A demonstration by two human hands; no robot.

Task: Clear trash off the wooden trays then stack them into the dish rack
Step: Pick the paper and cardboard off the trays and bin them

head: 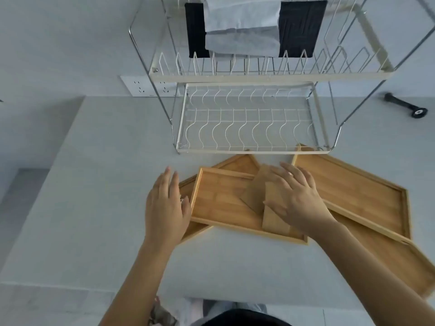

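Several wooden trays lie overlapping on the pale counter in front of a two-tier wire dish rack (249, 150). The top middle tray (219, 203) holds brown paper pieces (255, 194). My right hand (296, 196) lies flat on these papers, fingers spread. My left hand (166, 205) rests open at that tray's left edge, thumb touching the rim. A larger tray (357, 189) lies to the right, over another tray (388, 260) that reaches the counter's front edge. A further tray (237, 164) pokes out behind the middle one.
Black and grey cloths (254, 29) hang over the rack's upper tier. A wall socket plate (141, 85) sits left of the rack. A black handled tool (406, 105) lies at the right. The counter's front edge runs just below the trays.
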